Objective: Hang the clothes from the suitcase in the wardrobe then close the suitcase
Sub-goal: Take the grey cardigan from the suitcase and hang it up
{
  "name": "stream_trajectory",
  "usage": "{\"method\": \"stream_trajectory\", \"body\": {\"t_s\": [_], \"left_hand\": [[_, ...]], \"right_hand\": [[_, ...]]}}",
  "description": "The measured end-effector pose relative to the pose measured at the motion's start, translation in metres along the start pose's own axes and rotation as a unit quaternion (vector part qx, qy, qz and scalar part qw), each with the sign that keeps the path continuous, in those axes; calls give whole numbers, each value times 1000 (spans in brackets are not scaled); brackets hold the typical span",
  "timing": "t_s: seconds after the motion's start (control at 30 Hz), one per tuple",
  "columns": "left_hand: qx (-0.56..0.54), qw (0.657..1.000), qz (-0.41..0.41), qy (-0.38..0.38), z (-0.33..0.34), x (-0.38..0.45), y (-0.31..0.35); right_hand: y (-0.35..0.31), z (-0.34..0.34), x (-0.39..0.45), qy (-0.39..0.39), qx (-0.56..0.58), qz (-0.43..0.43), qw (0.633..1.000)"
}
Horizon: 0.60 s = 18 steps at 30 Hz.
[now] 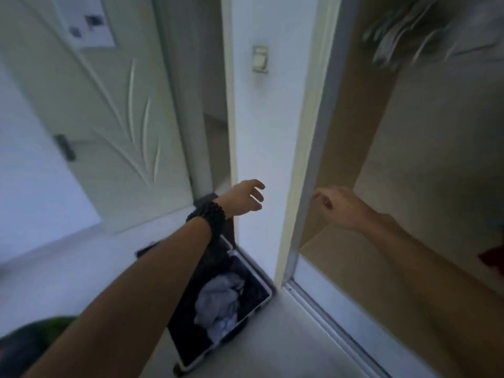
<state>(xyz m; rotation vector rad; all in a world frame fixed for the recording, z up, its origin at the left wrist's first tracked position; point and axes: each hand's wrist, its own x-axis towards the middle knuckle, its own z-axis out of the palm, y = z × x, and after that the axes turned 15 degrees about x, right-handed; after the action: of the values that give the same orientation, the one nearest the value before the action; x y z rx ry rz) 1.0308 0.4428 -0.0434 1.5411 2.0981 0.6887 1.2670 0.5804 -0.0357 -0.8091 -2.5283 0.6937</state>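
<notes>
- Head view is showing me both arms stretched out in front of a wall strip (266, 132) that stands between a white door (109, 118) and the open wardrobe (381, 159).
- I am seeing the left hand (242, 199) hanging in the air before that wall strip, fingers spread and loosely bent, holding nothing; a black beaded bracelet (208, 215) is wrapping its wrist.
- The right hand (336, 205) is reaching toward the wardrobe's pale frame (308, 173), fingers curled inward (too blurred for me to tell whether they are gripping the edge or just near it).
- The suitcase (218, 296) is lying open on the floor (81, 268) below the left forearm, just beside the wardrobe's bottom track.
- Crumpled grey clothes (221, 298) are sitting inside its dark interior.
- A striped garment (425, 31) is hanging, blurred, at the wardrobe's top right.
</notes>
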Motion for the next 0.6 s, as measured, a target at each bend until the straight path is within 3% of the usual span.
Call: {"method": "stream_trajectory", "body": {"t_s": [0.23, 0.43, 0.6], "left_hand": [[-62, 976, -206, -41, 39, -104, -214], [-108, 952, -284, -48, 56, -89, -318], [-123, 948, -290, -41, 110, -13, -415]], "right_hand": [[-29, 220, 33, -312, 30, 56, 948], [-27, 333, 95, -373, 75, 83, 921], [28, 435, 154, -378, 91, 111, 915]]}}
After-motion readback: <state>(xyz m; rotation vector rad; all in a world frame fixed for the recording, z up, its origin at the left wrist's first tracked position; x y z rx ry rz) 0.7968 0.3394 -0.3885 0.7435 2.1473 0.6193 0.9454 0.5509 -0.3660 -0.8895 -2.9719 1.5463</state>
